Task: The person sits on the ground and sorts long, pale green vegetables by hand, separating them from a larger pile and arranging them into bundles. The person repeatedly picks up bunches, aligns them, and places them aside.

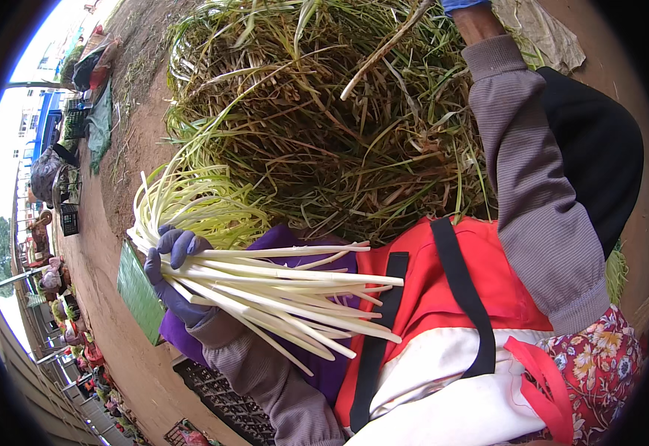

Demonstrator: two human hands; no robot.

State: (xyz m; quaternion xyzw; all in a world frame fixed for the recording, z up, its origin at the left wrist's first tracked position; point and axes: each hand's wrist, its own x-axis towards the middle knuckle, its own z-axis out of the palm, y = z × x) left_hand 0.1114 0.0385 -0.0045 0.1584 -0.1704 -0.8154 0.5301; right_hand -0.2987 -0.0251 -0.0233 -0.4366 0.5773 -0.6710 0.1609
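Note:
My left hand point(178, 273), in a purple-blue glove, is closed around a bunch of long white-stemmed leafy vegetable stalks point(291, 284). The pale cut-looking ends fan out over my lap, and the yellow-green leaves point(207, 200) droop beyond the hand. At the top edge, only the blue glove cuff of my right hand point(466, 4) shows; its fingers are out of frame. Close to it a single brownish dry stalk point(385, 51) slants down over a large heap of green and withered stems and leaves point(324, 122). What holds that stalk is hidden.
A green woven sheet or mat point(137, 292) and a black plastic crate point(224, 396) lie at my left. A pale sack point(547, 33) is on the dirt ground at the upper right. Farther left are another person point(48, 173), dark crates point(69, 218) and several more people among piled vegetables.

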